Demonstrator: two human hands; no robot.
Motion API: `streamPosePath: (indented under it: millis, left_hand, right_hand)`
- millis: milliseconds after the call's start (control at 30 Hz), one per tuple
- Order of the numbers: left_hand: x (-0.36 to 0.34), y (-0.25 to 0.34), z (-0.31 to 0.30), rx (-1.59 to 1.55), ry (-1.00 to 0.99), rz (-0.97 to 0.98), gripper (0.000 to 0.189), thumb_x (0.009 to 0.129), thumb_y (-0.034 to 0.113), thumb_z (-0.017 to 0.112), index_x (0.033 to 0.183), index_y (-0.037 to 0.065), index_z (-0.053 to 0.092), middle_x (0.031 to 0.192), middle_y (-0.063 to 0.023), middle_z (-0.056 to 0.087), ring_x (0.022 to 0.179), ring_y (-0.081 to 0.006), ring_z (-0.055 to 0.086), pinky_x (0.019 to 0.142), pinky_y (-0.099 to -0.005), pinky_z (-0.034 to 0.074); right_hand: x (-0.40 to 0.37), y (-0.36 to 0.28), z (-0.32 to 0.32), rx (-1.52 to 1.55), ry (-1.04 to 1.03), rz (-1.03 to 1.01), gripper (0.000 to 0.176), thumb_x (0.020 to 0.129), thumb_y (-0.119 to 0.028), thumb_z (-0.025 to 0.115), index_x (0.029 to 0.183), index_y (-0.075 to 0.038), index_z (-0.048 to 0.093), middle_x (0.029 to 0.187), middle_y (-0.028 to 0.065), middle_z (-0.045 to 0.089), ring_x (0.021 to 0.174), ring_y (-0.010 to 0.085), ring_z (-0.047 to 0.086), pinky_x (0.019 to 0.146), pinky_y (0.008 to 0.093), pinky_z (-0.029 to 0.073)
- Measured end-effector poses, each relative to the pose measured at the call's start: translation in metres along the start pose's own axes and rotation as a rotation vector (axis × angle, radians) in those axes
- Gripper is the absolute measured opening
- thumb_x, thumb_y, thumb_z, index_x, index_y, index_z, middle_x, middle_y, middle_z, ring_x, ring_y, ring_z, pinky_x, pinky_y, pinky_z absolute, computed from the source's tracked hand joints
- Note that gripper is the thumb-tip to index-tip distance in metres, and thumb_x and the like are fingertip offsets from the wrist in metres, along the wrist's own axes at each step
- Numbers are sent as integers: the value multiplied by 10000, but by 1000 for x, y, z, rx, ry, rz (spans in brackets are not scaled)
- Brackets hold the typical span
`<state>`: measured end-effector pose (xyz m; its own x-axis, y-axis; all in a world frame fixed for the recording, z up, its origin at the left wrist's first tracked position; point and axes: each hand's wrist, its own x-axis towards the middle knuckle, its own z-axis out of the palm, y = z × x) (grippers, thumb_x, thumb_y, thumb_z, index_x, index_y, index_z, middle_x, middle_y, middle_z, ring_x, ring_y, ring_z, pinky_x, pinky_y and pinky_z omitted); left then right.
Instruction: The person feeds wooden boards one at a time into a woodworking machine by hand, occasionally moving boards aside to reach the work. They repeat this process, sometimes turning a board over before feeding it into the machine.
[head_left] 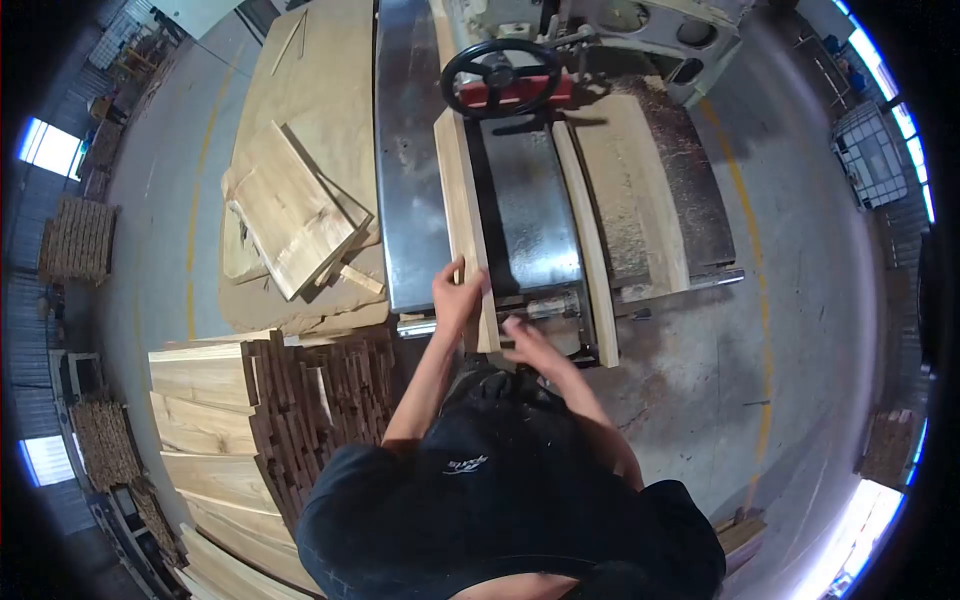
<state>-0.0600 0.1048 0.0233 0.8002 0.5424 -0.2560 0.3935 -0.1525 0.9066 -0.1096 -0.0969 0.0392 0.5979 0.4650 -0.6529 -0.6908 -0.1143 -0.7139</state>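
A long, narrow wooden board [460,195] lies lengthwise on the metal machine table [415,200], its near end jutting past the front edge. My left hand [457,297] grips this board near that end, thumb and fingers at its sides. Just right of the same end is my right hand [530,345], slightly blurred, its thumb and fingers apart and nothing visible in it. Farther right, a second narrow strip of wood [588,245] runs beside a dark rail, also overhanging the front. Beyond the boards stands a black handwheel [502,78] on a red mount.
On the left, several loose boards [295,215] rest on a large wooden sheet [310,90]. A tall stack of planks [210,400] stands close to my left side. Sawdust and a wide plank [650,200] cover the machine's right part. A white caged tank [870,155] sits far right.
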Motion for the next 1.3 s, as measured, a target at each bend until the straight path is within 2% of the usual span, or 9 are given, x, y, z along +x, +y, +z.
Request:
streamPosePath:
  millis: [33, 100, 167, 300, 333, 633, 933, 1033, 1300]
  left_hand:
    - [-7, -13, 8, 57, 28, 43, 659, 732, 359, 857, 1251, -18, 704, 1237, -252, 650, 1134, -368, 648, 997, -424, 513]
    - [-47, 23, 11, 409, 107, 171, 670, 694, 412, 862, 1238, 45, 732, 1342, -269, 589, 1211, -414, 580, 1019, -472, 497]
    - [-69, 31, 23, 522, 141, 217, 655, 695, 442, 860, 1232, 85, 745, 1351, -248, 595, 1237, -409, 549, 1021, -469, 493]
    - [-83, 16, 48, 425, -87, 428, 424, 860, 376, 785, 1189, 109, 774, 1447, -246, 549, 1200, -441, 504, 1032, -517, 440]
    - [-84, 8, 62, 448, -92, 463, 390, 886, 352, 763, 1212, 139, 769, 1501, -236, 513, 1232, -449, 476, 1056, -539, 403]
    - [-36, 15, 155, 535, 128, 636, 440, 964, 307, 610, 1396, 238, 647, 1545, -254, 445, 1455, -414, 362, 1118, -570, 284]
    - [40, 58, 167, 565, 115, 622, 708, 871, 559, 663, 1483, 220, 549, 1578, -292, 364, 1499, -417, 301, 1177, -566, 238]
    - [69, 70, 171, 576, 109, 599, 717, 868, 559, 666, 1489, 225, 541, 1580, -293, 361, 1500, -418, 299, 1178, -564, 238]
    - [90, 77, 176, 514, 121, 587, 744, 825, 528, 693, 1485, 220, 542, 1580, -303, 355, 1498, -427, 296, 1178, -582, 233]
  right_hand:
    - [-23, -18, 10, -93, -38, 93, 966, 975, -622, 591, 1580, 43, 239, 1603, 182, 352, 1460, 323, 402, 1151, 441, 399]
    - [-12, 4, 5, -353, -257, -264, 1020, 936, -516, 696, 1580, 77, 173, 1640, 252, 256, 1487, 408, 347, 1200, 461, 337]
    - [-39, 6, 11, -855, 65, -302, 999, 907, -358, 739, 1569, 104, 152, 1620, 326, 226, 1479, 484, 313, 1214, 456, 313]
    - [-60, 5, -6, -1280, 166, -552, 845, 891, -291, 729, 1499, 141, 331, 1613, 373, 163, 1520, 530, 142, 1230, 560, 233]
    - [-54, 14, -17, -1298, 166, -659, 811, 876, -320, 747, 1442, 160, 419, 1585, 399, 196, 1513, 551, 113, 1211, 638, 196]
    - [-56, 13, -46, -1386, 320, -464, 898, 845, -286, 759, 1469, 194, 328, 1595, 406, 163, 1530, 521, 104, 1238, 561, 212]
    - [-4, -42, -51, -1501, 402, -340, 939, 863, -263, 749, 1547, 128, 239, 1658, 321, 102, 1563, 444, 72, 1161, 406, 431]
    - [25, -58, -60, -1455, 391, -406, 974, 844, -294, 769, 1534, 135, 232, 1644, 349, 115, 1552, 472, 100, 1238, 458, 293]
    - [38, -90, -34, -1401, 437, -229, 1002, 869, -468, 762, 1478, 196, 324, 1623, 407, 59, 1534, 527, 86, 1175, 465, 393]
